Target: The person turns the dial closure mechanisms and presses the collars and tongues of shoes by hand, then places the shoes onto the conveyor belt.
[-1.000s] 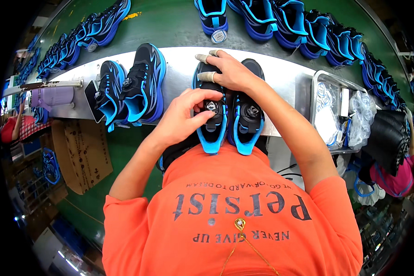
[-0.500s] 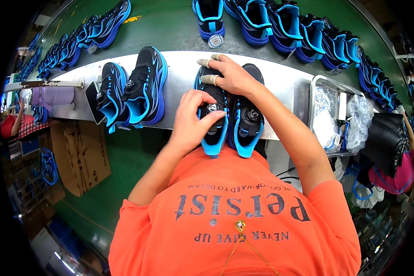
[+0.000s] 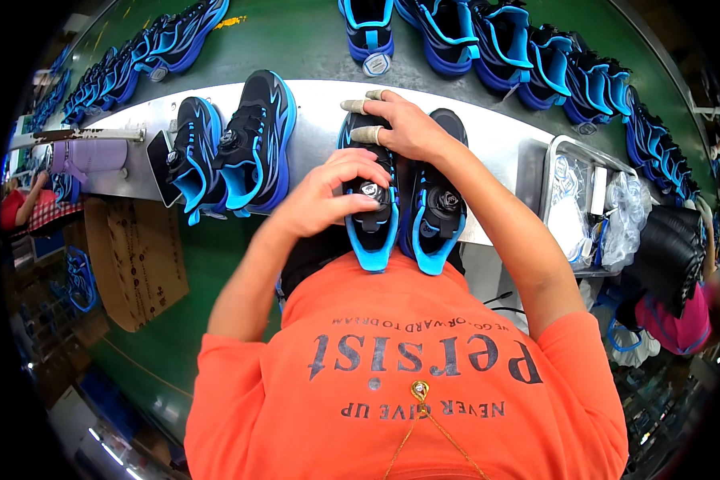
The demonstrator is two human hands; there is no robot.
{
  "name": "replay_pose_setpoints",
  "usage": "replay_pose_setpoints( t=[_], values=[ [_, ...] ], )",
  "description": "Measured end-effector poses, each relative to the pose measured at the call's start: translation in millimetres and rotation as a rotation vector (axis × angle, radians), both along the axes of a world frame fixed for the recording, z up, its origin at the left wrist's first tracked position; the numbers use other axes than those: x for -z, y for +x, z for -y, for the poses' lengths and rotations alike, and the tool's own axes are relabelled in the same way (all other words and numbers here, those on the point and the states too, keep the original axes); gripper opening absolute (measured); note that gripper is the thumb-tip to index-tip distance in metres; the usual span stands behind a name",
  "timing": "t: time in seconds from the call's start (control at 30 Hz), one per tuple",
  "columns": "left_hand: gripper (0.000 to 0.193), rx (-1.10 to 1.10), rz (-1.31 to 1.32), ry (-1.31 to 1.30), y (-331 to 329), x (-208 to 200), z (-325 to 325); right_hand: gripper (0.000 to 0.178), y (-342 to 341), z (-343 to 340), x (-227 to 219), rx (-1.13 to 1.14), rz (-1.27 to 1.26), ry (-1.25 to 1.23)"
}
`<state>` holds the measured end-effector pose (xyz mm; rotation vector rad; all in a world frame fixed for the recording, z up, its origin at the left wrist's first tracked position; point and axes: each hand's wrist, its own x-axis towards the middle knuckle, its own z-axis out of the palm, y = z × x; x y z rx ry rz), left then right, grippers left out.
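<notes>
A black and blue sneaker [image 3: 370, 228] lies on the metal work surface in front of me, its heel toward my body. My left hand [image 3: 328, 190] is closed at its round lacing dial [image 3: 370, 190], thumb on one side and bent fingers on the other. Across the front of the same sneaker lies my right hand [image 3: 412, 132], its fingers reaching over the toe and holding it; several fingertips wear beige covers. The matching sneaker [image 3: 440, 212] stands just right of it, partly under my right wrist.
Another pair of sneakers [image 3: 256, 144] stands to the left by a dark flat device [image 3: 162, 168]. At right is a metal tray [image 3: 550, 172] with labels and plastic bags. Rows of sneakers [image 3: 488, 48] line the green table behind. A purple cup [image 3: 92, 154] and a cardboard box [image 3: 140, 260] are far left.
My left hand has turned at the dial, with its fingers now further over it and its forearm swung outward to the left. The right hand stays on the toe.
</notes>
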<state>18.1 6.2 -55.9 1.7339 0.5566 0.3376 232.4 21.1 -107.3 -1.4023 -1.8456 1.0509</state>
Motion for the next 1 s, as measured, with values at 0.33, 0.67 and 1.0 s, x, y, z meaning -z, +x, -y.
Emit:
replay_pose_setpoints(
  t=[0.33,0.67,1.0],
  values=[
    [0.020,-0.161,-0.161,0.010,-6.2,-32.6,-12.2,0.054,21.4,46.6,-70.6,0.027,-0.004,-0.105],
    [0.045,0.124,-0.868,0.291,42.7,-61.4,-13.0,0.070,-12.2,87.8,-67.2,-0.022,0.225,-0.027],
    [0.040,0.150,-0.735,0.263,43.6,-55.1,-17.4,0.073,-15.6,86.7,-68.8,-0.066,0.243,-0.029]
  ],
)
